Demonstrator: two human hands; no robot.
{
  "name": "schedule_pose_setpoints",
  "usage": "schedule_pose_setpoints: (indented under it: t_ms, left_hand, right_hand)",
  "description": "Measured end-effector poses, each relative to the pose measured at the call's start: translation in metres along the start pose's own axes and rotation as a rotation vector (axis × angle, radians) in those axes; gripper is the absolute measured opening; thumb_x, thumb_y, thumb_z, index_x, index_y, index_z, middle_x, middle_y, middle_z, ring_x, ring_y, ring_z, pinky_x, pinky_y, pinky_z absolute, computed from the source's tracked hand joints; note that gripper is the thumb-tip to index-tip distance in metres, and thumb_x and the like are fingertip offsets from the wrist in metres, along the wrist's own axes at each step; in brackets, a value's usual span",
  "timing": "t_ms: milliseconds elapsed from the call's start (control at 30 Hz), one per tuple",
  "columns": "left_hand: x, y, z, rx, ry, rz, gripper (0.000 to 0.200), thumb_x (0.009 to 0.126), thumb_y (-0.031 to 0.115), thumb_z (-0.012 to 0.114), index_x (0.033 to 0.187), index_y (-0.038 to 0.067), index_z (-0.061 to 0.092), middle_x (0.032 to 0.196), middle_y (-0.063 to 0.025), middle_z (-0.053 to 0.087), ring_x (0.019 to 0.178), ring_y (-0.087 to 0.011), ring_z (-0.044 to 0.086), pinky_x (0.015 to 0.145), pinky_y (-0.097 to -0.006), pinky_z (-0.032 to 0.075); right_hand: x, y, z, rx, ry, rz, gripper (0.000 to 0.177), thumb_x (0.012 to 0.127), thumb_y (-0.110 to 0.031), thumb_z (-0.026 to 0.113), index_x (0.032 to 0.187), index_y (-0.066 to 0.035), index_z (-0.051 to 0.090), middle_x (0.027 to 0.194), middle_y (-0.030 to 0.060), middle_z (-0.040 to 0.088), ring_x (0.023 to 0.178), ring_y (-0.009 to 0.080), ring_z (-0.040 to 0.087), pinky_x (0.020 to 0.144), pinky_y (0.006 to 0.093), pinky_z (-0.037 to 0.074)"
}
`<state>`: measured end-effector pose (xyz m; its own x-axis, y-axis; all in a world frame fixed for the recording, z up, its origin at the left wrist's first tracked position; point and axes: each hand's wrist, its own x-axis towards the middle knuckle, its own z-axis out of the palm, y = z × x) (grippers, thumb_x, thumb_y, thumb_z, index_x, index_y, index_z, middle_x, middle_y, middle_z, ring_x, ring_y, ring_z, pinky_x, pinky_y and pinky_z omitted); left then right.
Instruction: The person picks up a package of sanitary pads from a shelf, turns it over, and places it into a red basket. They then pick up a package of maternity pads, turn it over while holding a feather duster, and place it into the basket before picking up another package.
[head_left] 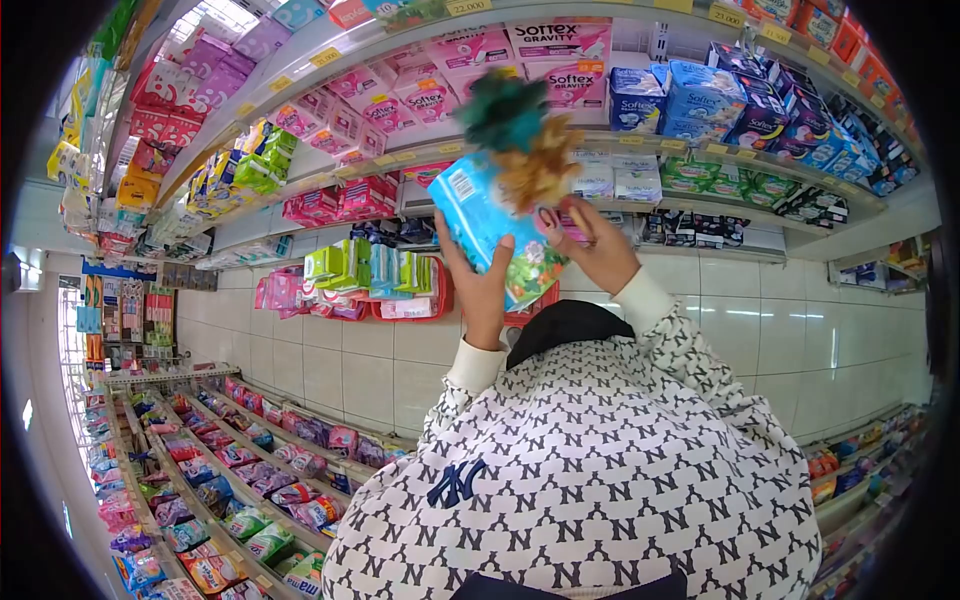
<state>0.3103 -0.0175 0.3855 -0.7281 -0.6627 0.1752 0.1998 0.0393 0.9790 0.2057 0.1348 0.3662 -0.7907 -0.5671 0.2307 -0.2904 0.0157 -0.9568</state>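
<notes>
A light blue plastic-wrapped pack with a floral print and a barcode is tilted in my left hand, fingers along its side and thumb across its front. My right hand is closed around the handle of a feather duster. Its green and brown feathers are smeared by motion and overlap the pack's upper right edge. Both hands are raised before the lower shelves, where pink Softex packs stand behind the duster.
Blue packs line the shelf at right, green packs the one below. On the tiled floor a red basket holds green, blue and pink packs. Another shelving unit with bagged goods stands behind at lower left.
</notes>
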Motion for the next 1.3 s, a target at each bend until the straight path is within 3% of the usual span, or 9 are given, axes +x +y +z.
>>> schedule_pose_setpoints:
  t_ms: [200,400,500,600,733,867,1100,1200,1300]
  left_hand:
    - [0.011,0.011,-0.008,-0.589,-0.152,-0.23,0.06,0.1,0.044,0.04,0.147,0.009,0.026,0.136,-0.0147,0.047,0.121,-0.0248,0.049,0.1,-0.0359,0.043]
    - [0.006,-0.036,-0.018,-1.069,-0.519,-0.729,0.059,0.099,0.046,0.04,0.145,0.009,0.03,0.135,-0.0145,0.048,0.121,-0.0256,0.051,0.1,-0.0387,0.043]
    - [0.004,-0.044,-0.013,-1.111,-0.543,-0.781,0.059,0.099,0.046,0.04,0.144,0.01,0.031,0.135,-0.0144,0.049,0.12,-0.026,0.051,0.1,-0.04,0.043]
    - [0.004,-0.046,-0.013,-1.102,-0.543,-0.811,0.058,0.098,0.047,0.041,0.143,0.01,0.033,0.134,-0.0144,0.05,0.12,-0.0264,0.052,0.1,-0.0414,0.044]
    - [0.006,-0.041,-0.018,-1.103,-0.526,-0.815,0.058,0.098,0.048,0.041,0.141,0.01,0.036,0.134,-0.0143,0.051,0.119,-0.027,0.053,0.1,-0.0433,0.044]
    - [0.009,-0.044,-0.02,-1.112,-0.497,-0.821,0.058,0.097,0.049,0.041,0.14,0.01,0.038,0.133,-0.0142,0.051,0.119,-0.0275,0.054,0.1,-0.0451,0.044]
    - [0.01,-0.063,-0.03,-1.007,-0.448,-0.648,0.053,0.095,0.041,0.048,0.137,0.009,0.042,0.132,-0.0133,0.053,0.118,-0.0263,0.054,0.1,-0.0441,0.045]
    - [0.012,-0.053,-0.021,-1.106,-0.248,-0.761,0.049,0.09,0.021,0.059,0.134,0.008,0.044,0.131,-0.0095,0.053,0.117,-0.021,0.054,0.101,-0.0359,0.044]
    - [0.013,-0.095,-0.024,-0.426,-0.402,-0.304,0.044,0.091,0.031,0.055,0.13,0.01,0.049,0.128,-0.0111,0.056,0.116,-0.0254,0.056,0.096,-0.0378,0.047]
  right_hand:
    - [-0.011,-0.043,-0.006,0.582,-0.082,0.381,0.061,0.093,-0.037,0.063,0.137,0.001,0.044,0.123,0.0057,0.057,0.107,0.0129,0.055,0.09,0.0293,0.046]
    - [-0.024,-0.076,-0.049,-0.136,-0.148,0.119,0.041,0.092,-0.034,0.063,0.123,-0.009,0.058,0.094,0.017,0.068,0.085,0.0288,0.068,0.074,0.0344,0.051]
    - [-0.039,-0.091,-0.07,-0.347,-0.438,0.007,0.029,0.091,-0.032,0.063,0.109,-0.008,0.067,0.087,0.0138,0.069,0.077,0.03,0.068,0.068,0.0369,0.051]
    - [-0.029,-0.072,-0.076,-0.576,-0.292,-0.095,0.025,0.092,-0.029,0.061,0.1,-0.007,0.07,0.083,0.0142,0.068,0.071,0.0309,0.066,0.065,0.0369,0.051]
    - [0.021,-0.067,-0.112,-0.678,0.021,0.193,0.025,0.091,-0.028,0.062,0.099,-0.005,0.07,0.079,0.0149,0.068,0.069,0.0302,0.066,0.064,0.0342,0.051]
    - [-0.007,-0.085,-0.076,-0.483,-0.361,-0.116,0.024,0.091,-0.023,0.063,0.103,-0.003,0.069,0.08,0.0157,0.069,0.069,0.0218,0.068,0.065,0.0311,0.051]
    - [0.021,-0.048,-0.1,-0.411,0.177,0.063,0.026,0.092,-0.027,0.06,0.103,-0.004,0.068,0.069,0.0143,0.064,0.055,0.0209,0.06,0.056,0.0335,0.047]
    - [-0.024,-0.051,-0.063,-0.406,-0.045,-0.315,0.021,0.091,-0.025,0.061,0.101,-0.009,0.07,0.073,0.0076,0.065,0.052,0.0162,0.056,0.05,0.0303,0.046]
    - [-0.023,-0.04,-0.052,-0.824,-0.166,-0.698,0.016,0.086,-0.021,0.068,0.094,-0.008,0.071,0.074,0.0064,0.063,0.057,0.0201,0.06,0.05,0.0284,0.047]
